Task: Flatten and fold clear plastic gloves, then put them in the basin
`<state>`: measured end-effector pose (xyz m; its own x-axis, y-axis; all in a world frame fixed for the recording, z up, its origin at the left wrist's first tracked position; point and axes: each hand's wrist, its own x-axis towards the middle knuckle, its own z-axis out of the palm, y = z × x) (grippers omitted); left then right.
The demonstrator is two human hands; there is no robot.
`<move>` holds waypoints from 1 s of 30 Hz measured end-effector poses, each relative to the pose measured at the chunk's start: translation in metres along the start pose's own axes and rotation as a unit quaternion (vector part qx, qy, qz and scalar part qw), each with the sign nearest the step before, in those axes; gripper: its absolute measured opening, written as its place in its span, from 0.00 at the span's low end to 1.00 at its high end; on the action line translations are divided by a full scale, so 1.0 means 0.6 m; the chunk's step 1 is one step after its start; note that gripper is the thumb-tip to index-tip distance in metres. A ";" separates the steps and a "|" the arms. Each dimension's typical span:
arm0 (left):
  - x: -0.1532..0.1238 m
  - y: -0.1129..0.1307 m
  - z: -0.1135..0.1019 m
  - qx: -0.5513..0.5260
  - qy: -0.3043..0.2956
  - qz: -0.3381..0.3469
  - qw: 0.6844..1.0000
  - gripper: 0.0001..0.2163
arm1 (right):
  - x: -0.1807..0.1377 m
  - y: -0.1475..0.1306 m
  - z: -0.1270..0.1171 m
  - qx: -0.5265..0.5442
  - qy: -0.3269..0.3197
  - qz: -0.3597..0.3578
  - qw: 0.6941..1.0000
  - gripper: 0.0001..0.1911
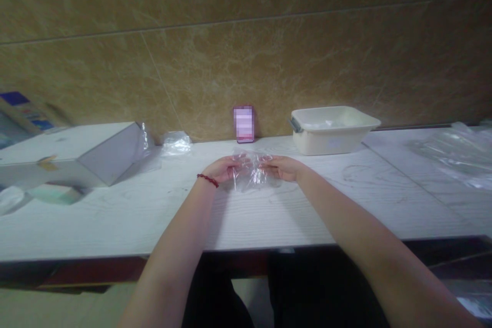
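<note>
A crumpled clear plastic bag [251, 177] is held between my two hands, just above the middle of the white wood-grain table [261, 220]. My left hand [223, 168], with a red braided bracelet at the wrist, grips the bag's left side. On the opposite side, my right hand [285, 167] has its fingers closed on the film. Some fingertips show through the clear plastic. Whether anything lies inside the bag I cannot tell. Behind it, a phone [244, 124] leans upright against the wall, its screen lit and blurred out.
A cream plastic tub [326, 141] with a grey handle stands at the back right. Clear plastic film [461, 151] lies far right. On the left are a white box [96, 156], a folded clear bag [176, 143], a pale green pack [56, 193] and a white roll [11, 199].
</note>
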<state>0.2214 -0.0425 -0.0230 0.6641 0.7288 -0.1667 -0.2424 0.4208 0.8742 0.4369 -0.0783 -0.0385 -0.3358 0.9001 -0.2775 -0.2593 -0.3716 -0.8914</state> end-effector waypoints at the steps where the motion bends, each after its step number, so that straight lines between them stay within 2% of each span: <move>1: -0.002 0.001 0.000 0.001 -0.004 0.002 1.000 0.14 | 0.000 0.000 0.000 0.001 0.001 -0.002 1.000 0.09; 6: -0.005 0.002 -0.007 0.006 -0.021 0.005 1.000 0.16 | -0.001 -0.004 0.002 0.003 0.014 -0.007 1.000 0.08; 11: 0.002 -0.001 -0.017 0.009 0.011 -0.013 1.000 0.14 | -0.002 -0.003 0.003 0.004 0.007 -0.009 1.000 0.07; 18: 0.004 0.000 -0.017 0.009 0.016 -0.007 1.000 0.16 | -0.004 -0.003 0.000 -0.005 -0.001 -0.013 1.000 0.12; 30: 0.009 -0.009 -0.018 0.075 0.025 0.077 0.994 0.11 | -0.008 -0.006 0.009 -0.003 0.013 -0.054 0.998 0.09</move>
<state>0.2184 -0.0347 -0.0335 0.5907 0.8057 -0.0441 -0.2280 0.2191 0.9487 0.4346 -0.0824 -0.0324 -0.2827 0.9406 -0.1882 -0.2867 -0.2700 -0.9192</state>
